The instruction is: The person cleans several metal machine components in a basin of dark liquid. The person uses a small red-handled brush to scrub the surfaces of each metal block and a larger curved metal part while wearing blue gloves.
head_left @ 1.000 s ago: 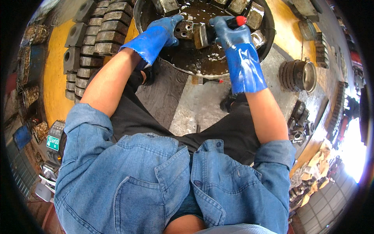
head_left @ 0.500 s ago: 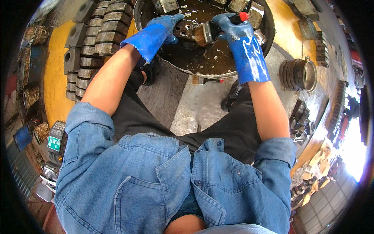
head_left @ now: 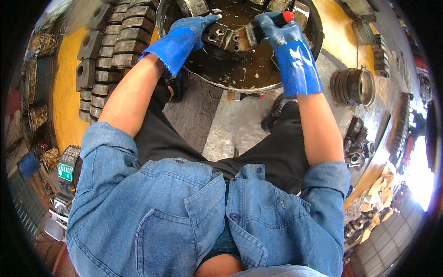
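Both my hands wear long blue rubber gloves over a round metal basin (head_left: 220,86) of murky brown liquid. My left hand (head_left: 194,28) is closed on the left end of a dark metal block (head_left: 218,35) with round holes in its face. In my right hand (head_left: 279,30) is a paintbrush (head_left: 250,36) with a dark, red-tipped handle. Its brown bristles point left and meet the block's right side, or lie just beside it; I cannot tell which. Further metal blocks (head_left: 196,6) rest in the basin along its far side.
Rows of stacked metal blocks (head_left: 125,45) stand left of the basin on a yellow surface. A second brush (head_left: 235,96) lies on the floor below the basin's near rim. To the right are a ribbed metal cylinder (head_left: 351,87) and small metal parts (head_left: 357,143).
The brush has shifted slightly right and up, its bristles drawn back from the block's holed face. The block is tilted differently, showing more of its face.
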`<act>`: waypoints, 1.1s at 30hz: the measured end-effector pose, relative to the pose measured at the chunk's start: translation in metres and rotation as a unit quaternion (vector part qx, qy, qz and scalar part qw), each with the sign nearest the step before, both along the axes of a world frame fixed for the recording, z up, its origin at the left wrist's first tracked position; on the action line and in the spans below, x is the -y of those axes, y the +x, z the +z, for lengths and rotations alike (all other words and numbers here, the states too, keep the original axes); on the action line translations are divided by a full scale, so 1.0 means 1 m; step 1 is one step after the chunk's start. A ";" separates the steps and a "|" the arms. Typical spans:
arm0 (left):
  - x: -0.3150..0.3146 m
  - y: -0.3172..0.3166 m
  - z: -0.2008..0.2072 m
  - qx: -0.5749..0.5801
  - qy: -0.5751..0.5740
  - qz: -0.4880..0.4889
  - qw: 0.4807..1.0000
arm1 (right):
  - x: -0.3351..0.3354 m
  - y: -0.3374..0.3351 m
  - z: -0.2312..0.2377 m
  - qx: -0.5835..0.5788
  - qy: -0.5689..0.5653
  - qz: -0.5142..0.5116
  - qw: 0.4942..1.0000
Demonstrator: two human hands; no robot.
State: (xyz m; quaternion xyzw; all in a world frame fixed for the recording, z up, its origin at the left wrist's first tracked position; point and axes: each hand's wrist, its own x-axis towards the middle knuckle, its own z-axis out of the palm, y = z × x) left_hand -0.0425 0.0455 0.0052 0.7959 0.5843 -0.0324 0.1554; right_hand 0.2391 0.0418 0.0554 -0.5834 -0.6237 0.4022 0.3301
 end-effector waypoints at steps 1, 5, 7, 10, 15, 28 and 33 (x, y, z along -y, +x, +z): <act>0.003 0.005 0.006 0.016 -0.004 0.013 1.000 | -0.010 0.007 -0.006 0.019 -0.006 -0.013 1.000; -0.001 0.000 -0.004 -0.003 0.086 -0.040 0.995 | -0.019 0.016 -0.030 -0.088 0.107 0.054 0.989; 0.002 -0.003 -0.006 0.004 0.063 -0.001 0.998 | -0.007 -0.003 -0.022 -0.052 0.057 0.054 0.996; -0.001 0.001 -0.002 -0.005 0.051 0.024 0.998 | -0.010 -0.005 -0.028 -0.032 0.066 0.050 0.996; -0.005 -0.007 -0.020 -0.037 0.099 0.064 0.992 | -0.011 -0.011 -0.024 -0.109 0.050 0.079 0.990; 0.000 0.007 0.002 -0.062 0.032 0.159 0.985 | 0.010 -0.036 -0.001 -0.076 0.125 0.102 0.984; -0.011 -0.008 -0.015 -0.007 -0.052 0.206 0.977 | 0.009 -0.037 0.022 -0.082 0.063 0.063 0.993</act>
